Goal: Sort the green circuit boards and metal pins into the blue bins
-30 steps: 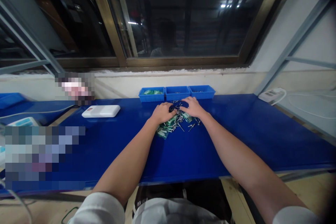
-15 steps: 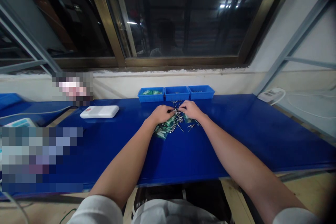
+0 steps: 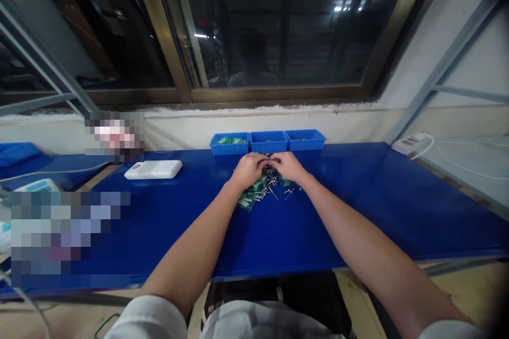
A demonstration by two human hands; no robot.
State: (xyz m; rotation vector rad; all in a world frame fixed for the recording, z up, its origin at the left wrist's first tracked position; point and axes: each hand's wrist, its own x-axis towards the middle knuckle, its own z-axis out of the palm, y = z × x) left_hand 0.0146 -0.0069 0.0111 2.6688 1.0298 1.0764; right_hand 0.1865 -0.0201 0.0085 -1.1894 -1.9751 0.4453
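We find the left hand (image 3: 249, 170) and right hand (image 3: 288, 165) together at the back of the blue table (image 3: 358, 217), directly over a loose heap of small metal pins (image 3: 268, 182) that lies partly on green packets (image 3: 248, 199); the fingers (image 3: 260, 159) of both hands curl inward and nearly meet above the heap, but we cannot tell whether they pinch anything; three blue bins (image 3: 269, 141) stand in a row just beyond the hands; we judge the main risk to be scatter, since the pins lie unsecured and a knock from a wrist could send them across the smooth table; pins could also catch among the packets and be overlooked; their thin shanks present a minor pricking hazard; items dropped in the wrong bin would create mixed stock, as the bins sit side by side.
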